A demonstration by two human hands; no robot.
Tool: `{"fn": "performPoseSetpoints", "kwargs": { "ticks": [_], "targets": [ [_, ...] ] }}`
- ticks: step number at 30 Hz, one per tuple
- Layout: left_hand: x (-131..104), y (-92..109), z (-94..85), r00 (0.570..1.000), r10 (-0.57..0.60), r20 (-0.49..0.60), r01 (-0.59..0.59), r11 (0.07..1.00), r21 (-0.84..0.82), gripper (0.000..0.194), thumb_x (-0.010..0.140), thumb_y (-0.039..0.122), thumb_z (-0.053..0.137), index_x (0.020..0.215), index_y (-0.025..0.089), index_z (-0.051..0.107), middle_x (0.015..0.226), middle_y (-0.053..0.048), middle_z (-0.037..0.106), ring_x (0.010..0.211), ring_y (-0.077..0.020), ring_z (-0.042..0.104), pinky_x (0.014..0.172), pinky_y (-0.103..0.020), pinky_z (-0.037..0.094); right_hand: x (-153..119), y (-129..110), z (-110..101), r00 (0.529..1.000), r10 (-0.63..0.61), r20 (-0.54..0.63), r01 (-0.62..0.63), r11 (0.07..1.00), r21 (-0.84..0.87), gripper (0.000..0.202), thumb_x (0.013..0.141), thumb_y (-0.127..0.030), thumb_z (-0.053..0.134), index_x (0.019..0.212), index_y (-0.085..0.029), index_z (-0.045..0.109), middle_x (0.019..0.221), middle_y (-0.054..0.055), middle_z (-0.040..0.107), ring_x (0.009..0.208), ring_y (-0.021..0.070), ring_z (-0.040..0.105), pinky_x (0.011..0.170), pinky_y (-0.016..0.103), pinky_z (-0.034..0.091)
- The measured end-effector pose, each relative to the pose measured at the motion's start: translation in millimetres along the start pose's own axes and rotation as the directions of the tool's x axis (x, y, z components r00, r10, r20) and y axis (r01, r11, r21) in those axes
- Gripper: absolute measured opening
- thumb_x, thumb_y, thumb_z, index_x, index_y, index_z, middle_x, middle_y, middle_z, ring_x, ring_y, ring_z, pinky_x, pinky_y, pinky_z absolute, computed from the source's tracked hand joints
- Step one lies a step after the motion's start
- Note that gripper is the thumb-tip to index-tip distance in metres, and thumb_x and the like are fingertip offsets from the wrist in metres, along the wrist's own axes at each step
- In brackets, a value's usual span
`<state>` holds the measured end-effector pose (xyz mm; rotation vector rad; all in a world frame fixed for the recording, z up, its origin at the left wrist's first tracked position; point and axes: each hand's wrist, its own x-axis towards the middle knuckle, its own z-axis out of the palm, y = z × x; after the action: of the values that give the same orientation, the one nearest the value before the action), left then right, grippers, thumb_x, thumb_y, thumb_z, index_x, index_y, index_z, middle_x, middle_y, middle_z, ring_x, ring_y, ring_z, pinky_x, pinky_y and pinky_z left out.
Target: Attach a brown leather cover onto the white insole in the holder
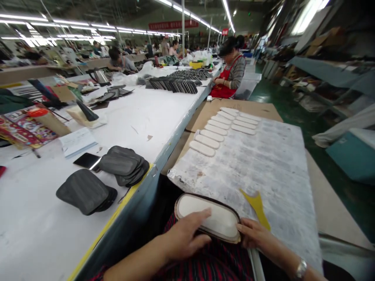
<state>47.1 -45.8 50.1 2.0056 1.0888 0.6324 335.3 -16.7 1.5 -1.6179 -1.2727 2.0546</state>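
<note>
A long oval piece point(219, 218) with a pale, smooth face and a dark brown layered rim lies tilted over my lap. My left hand point(190, 234) rests across its near side, fingers stretched over the pale face and thumb apart. At the right end, my right hand point(253, 232) pinches the rim between thumb and fingers. What supports the underside is hidden. Beyond it, several pale oval pieces point(202, 148) lie in rows on a whitish, stained board point(234, 168). A yellow cut-out scrap point(258, 207) sits on that board near my right hand.
On the white table point(140, 125) at left are stacked dark grey pads point(88, 191), a phone point(87, 161), a paper pad point(77, 142) and rows of dark pieces point(172, 85). A co-worker in a red apron point(225, 80) sits farther along. A teal box point(354, 154) stands right.
</note>
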Motion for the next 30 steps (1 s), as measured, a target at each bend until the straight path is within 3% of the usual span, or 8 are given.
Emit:
{"fn": "performPoseSetpoints", "kwargs": {
  "ticks": [1,3,5,6,11,17,22,30],
  "targets": [
    [-4,-11,-12.7,0.984,-0.115,-0.133,0.09,0.979,-0.183,0.044,0.092,0.038,0.048,0.132,0.019,0.048,0.124,-0.011,0.056,0.108,-0.0216,0.054,0.097,-0.035,0.042,0,3,0,1.0,-0.004,0.005,0.004,0.999,0.035,0.051,0.07,-0.066,0.059,0.071,-0.018,0.041,0.06,-0.004,0.05,0.051,0.0064,0.047,0.052,0.022,0.031],
    [-11,-38,-33.7,0.825,-0.441,-0.354,0.199,0.812,-0.549,0.027,0.092,0.038,0.049,0.102,0.017,0.062,0.101,-0.005,0.062,0.093,-0.0151,0.056,0.086,-0.025,0.045,1,7,-1,1.0,-0.017,0.011,0.015,0.995,0.101,0.048,0.073,-0.063,0.06,0.072,-0.018,0.042,0.061,-0.004,0.05,0.053,0.006,0.046,0.054,0.022,0.033],
    [-14,-66,-43.2,0.671,-0.662,-0.334,0.175,0.579,-0.796,0.025,0.086,0.041,0.06,0.085,0.015,0.059,0.084,-0.001,0.057,0.081,-0.0112,0.052,0.073,-0.02,0.044,1,9,-2,0.999,-0.019,0.027,0.015,0.99,0.142,0.045,0.076,-0.06,0.06,0.073,-0.018,0.045,0.064,-0.004,0.051,0.056,0.0064,0.047,0.057,0.023,0.035],
    [-14,-78,-43.0,0.658,-0.706,-0.263,0.165,0.475,-0.864,0.027,0.082,0.041,0.065,0.083,0.015,0.057,0.081,0.0,0.054,0.077,-0.0101,0.051,0.067,-0.018,0.043,1,9,-2,0.999,-0.018,0.038,0.012,0.989,0.151,0.044,0.076,-0.059,0.06,0.074,-0.017,0.046,0.065,-0.003,0.051,0.058,0.0067,0.047,0.058,0.023,0.036],
    [-9,-101,-18.3,0.783,-0.621,0.037,0.21,0.208,-0.955,0.038,0.076,0.043,0.071,0.088,0.013,0.052,0.074,0.0,0.053,0.066,-0.0102,0.051,0.062,-0.022,0.041,-1,9,-5,0.998,0.006,0.067,-0.017,0.986,0.164,0.042,0.077,-0.058,0.06,0.077,-0.018,0.048,0.07,-0.002,0.053,0.062,0.0086,0.049,0.061,0.024,0.038],
    [-11,-102,-10.7,0.841,-0.531,0.106,0.196,0.116,-0.974,0.045,0.071,0.039,0.077,0.098,0.014,0.051,0.084,-0.002,0.057,0.073,-0.0119,0.056,0.069,-0.024,0.043,-2,8,-9,0.99,0.01,0.138,-0.039,0.977,0.21,0.036,0.08,-0.052,0.059,0.078,-0.017,0.049,0.073,0.0,0.055,0.068,0.0096,0.052,0.065,0.024,0.04],
    [-9,-101,-14.3,0.855,-0.5,0.136,0.225,0.122,-0.967,0.049,0.067,0.04,0.08,0.095,0.014,0.049,0.08,-0.001,0.055,0.07,-0.0106,0.054,0.066,-0.022,0.042,1,9,-12,0.989,0.029,0.142,-0.053,0.985,0.166,0.037,0.079,-0.053,0.06,0.08,-0.016,0.053,0.071,0.001,0.059,0.062,0.0085,0.051,0.06,0.023,0.037],
    [11,-89,-57.2,0.786,-0.489,0.378,0.543,0.256,-0.8,0.041,0.066,0.024,0.079,0.087,0.014,0.046,0.079,0.001,0.053,0.065,-0.0079,0.053,0.057,-0.019,0.043,1,13,-5,0.988,0.054,0.147,-0.075,0.987,0.143,0.046,0.075,-0.062,0.059,0.077,-0.017,0.049,0.066,0.0,0.057,0.056,0.0073,0.048,0.056,0.023,0.034]
  ]
}}
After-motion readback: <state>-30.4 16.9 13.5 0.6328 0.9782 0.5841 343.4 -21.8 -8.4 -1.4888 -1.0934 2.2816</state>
